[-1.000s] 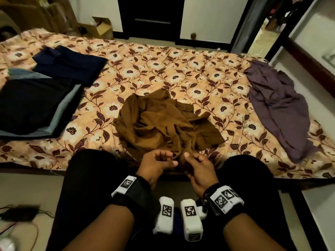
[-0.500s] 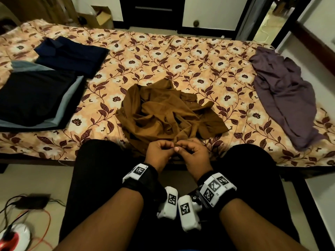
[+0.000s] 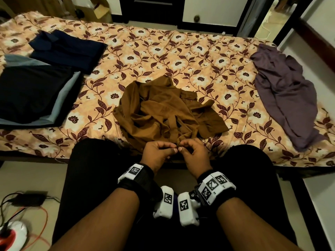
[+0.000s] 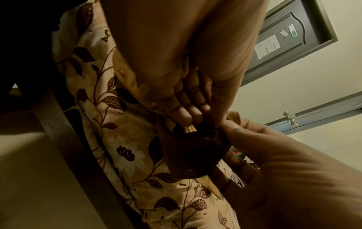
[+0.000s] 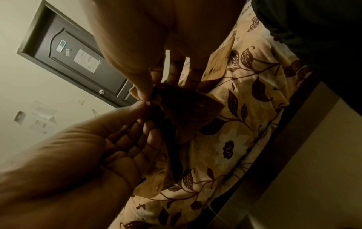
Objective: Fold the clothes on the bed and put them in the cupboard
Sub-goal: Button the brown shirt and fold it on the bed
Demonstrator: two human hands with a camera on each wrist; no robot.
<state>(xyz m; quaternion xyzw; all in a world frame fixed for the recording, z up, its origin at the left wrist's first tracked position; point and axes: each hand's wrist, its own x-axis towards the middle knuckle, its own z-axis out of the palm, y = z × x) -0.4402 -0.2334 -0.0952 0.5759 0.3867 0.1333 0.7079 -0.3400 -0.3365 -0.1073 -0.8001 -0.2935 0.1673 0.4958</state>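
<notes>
The brown shirt [image 3: 166, 113] lies crumpled at 6 o'clock on the bed [image 3: 208, 51]. Left hand [image 3: 159, 153] and right hand [image 3: 192, 153] both pinch its near edge. Better to find the corners first, then spread it flat.

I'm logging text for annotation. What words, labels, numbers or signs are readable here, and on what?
No text is readable.
Wrist bands: square black-and-white marker patterns, no letters.
Paper sheet on the dark door: print too blurred.
Small stickers on that door: too small.
</notes>
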